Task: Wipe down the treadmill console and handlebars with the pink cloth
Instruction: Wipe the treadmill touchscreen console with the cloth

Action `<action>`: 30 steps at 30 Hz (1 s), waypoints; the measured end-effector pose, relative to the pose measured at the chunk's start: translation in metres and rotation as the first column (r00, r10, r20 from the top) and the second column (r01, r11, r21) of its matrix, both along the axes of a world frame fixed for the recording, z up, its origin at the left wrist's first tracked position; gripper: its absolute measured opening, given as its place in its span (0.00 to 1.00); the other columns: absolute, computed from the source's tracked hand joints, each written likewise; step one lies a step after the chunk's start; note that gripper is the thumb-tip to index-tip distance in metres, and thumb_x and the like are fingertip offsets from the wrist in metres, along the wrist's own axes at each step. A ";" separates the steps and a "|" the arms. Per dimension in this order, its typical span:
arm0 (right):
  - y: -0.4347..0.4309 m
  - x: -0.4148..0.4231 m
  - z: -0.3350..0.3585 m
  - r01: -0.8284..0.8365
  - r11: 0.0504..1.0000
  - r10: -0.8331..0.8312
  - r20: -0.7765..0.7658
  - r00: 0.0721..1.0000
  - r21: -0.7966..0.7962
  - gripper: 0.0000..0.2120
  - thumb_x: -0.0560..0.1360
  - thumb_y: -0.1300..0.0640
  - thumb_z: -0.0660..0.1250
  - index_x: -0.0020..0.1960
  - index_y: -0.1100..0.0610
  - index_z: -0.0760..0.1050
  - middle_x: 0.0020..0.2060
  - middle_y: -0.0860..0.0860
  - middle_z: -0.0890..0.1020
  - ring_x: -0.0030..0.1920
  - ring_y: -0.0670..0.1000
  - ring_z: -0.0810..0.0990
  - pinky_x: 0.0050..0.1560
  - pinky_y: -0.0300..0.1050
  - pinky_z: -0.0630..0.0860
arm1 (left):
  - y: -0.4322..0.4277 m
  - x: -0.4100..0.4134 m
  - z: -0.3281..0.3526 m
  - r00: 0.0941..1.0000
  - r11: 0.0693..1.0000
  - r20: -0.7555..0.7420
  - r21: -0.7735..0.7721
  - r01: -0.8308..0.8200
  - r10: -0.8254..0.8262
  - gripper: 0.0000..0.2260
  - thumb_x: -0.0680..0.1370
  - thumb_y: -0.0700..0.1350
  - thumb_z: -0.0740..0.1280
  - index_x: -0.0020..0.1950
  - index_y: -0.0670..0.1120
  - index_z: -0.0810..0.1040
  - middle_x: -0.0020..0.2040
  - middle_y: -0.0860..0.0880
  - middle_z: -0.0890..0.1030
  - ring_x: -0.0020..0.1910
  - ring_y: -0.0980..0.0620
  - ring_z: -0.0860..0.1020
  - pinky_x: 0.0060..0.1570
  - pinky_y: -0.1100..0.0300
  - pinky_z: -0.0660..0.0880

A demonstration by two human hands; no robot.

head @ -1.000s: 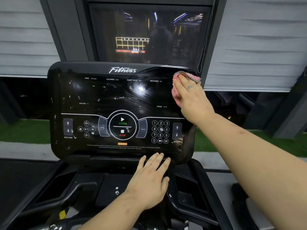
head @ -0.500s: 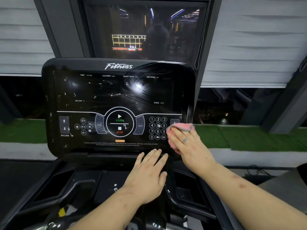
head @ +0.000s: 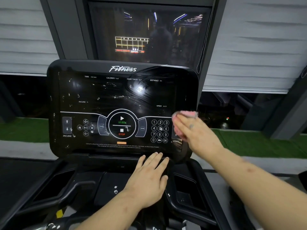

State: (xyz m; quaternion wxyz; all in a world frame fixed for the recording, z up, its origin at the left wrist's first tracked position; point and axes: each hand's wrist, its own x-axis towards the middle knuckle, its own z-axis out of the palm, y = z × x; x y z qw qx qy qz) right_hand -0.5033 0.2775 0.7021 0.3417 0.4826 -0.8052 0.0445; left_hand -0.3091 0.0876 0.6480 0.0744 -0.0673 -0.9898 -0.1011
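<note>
Pink cloth [head: 186,114]: presses it, right hand [head: 197,135] flat-fingered, on right edge of console [head: 93,151]. Rests left hand [head: 149,178] flat, empty, at bottom edge. Mid console-wipe; probably calls next for leftward sweeps over smudges [head: 119,97].

A dark window pane [head: 149,27] reflecting coloured lights sits in a grey frame [head: 66,30]. Grey blinds [head: 257,47] hang partly lowered on both sides. Below them, a green turf strip [head: 265,140] runs above a pale ledge [head: 25,148].
</note>
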 end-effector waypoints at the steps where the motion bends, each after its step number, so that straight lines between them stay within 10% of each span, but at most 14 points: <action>1: -0.006 -0.010 0.015 0.018 1.000 -0.018 -0.009 1.000 -0.011 0.28 0.81 0.60 0.69 0.79 0.59 0.67 0.77 0.58 0.70 0.74 0.60 0.72 0.73 0.63 0.67 | 0.000 0.000 0.000 1.000 1.000 0.000 0.007 0.000 0.000 0.27 0.86 0.56 0.51 0.85 0.55 0.49 0.85 0.52 0.48 0.83 0.55 0.42 0.81 0.49 0.38; 12: -0.039 -0.056 0.105 0.147 0.979 -0.143 0.038 0.989 -0.143 0.31 0.79 0.57 0.67 0.80 0.62 0.64 0.78 0.61 0.67 0.75 0.63 0.69 0.74 0.62 0.67 | 0.000 0.003 0.004 1.000 1.000 0.001 0.023 0.009 -0.009 0.27 0.86 0.56 0.51 0.85 0.55 0.49 0.85 0.53 0.48 0.83 0.56 0.42 0.80 0.50 0.36; 30: -0.003 0.031 -0.053 0.182 0.978 -0.179 0.032 0.983 -0.102 0.27 0.82 0.56 0.61 0.79 0.63 0.65 0.77 0.60 0.70 0.75 0.61 0.70 0.74 0.60 0.67 | 0.002 0.002 0.001 1.000 1.000 -0.003 0.008 -0.011 0.011 0.27 0.86 0.56 0.50 0.85 0.55 0.49 0.85 0.53 0.49 0.83 0.56 0.42 0.81 0.49 0.37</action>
